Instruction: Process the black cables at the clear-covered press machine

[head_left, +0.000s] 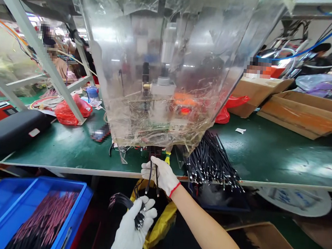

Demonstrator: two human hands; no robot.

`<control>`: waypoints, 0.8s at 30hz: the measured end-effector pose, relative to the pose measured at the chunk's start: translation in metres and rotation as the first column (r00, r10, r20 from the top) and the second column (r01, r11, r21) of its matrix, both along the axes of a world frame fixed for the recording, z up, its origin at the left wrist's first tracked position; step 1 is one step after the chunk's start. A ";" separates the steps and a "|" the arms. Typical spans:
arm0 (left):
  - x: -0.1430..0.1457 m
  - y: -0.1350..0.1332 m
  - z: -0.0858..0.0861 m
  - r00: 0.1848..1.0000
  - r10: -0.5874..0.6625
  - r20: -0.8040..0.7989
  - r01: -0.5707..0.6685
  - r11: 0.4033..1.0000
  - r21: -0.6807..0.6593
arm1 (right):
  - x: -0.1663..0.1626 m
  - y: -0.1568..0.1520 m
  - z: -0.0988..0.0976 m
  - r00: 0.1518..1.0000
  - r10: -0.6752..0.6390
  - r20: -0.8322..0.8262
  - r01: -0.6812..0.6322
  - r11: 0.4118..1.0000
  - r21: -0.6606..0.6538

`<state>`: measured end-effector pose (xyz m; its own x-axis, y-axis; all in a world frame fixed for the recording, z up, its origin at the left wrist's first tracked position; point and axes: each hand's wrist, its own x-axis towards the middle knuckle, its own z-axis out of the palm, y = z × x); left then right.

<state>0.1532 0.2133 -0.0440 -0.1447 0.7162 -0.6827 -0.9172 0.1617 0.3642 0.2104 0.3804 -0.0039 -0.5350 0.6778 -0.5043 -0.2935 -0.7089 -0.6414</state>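
Both my hands wear white gloves. My right hand is raised to the bench edge, fingers pinched on a thin black cable that runs up under the clear plastic guard of a small machine. My left hand sits lower, closed around a bundle of black cables above a yellow bag. A pile of black cables lies on the green bench just right of my right hand.
A blue crate of dark red-tipped cables stands at lower left. Cardboard boxes sit at the right, another below the bench. Red bags, a black case and a metal frame are at left. Other people work behind.
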 end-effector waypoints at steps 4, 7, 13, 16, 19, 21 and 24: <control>-0.002 -0.001 -0.004 1.000 0.006 -0.019 -0.006 1.000 -0.017 | -0.004 0.001 0.001 1.000 -0.022 0.002 0.022 1.000 0.007; -0.005 0.000 -0.006 0.999 -0.004 -0.033 0.004 1.000 -0.013 | -0.004 0.001 0.003 1.000 -0.020 0.005 0.020 1.000 -0.006; -0.006 -0.001 -0.008 0.999 -0.021 -0.025 0.021 1.000 0.007 | -0.004 0.002 0.001 1.000 -0.017 -0.010 0.017 1.000 -0.009; -0.005 -0.002 -0.006 1.000 -0.022 -0.022 0.022 1.000 0.005 | -0.004 0.001 -0.001 1.000 -0.024 -0.020 0.024 1.000 -0.011; -0.005 -0.001 -0.005 0.999 -0.026 -0.026 0.026 1.000 -0.003 | -0.004 0.000 -0.001 0.999 -0.033 -0.027 0.032 0.999 -0.019; -0.005 0.000 -0.005 0.999 -0.027 -0.037 0.026 1.000 -0.012 | -0.004 -0.001 0.001 0.999 -0.037 -0.029 0.036 0.999 -0.023; -0.006 0.000 -0.008 0.999 -0.032 -0.041 0.032 0.999 -0.010 | -0.004 -0.001 0.004 0.999 -0.038 -0.031 0.038 0.999 -0.019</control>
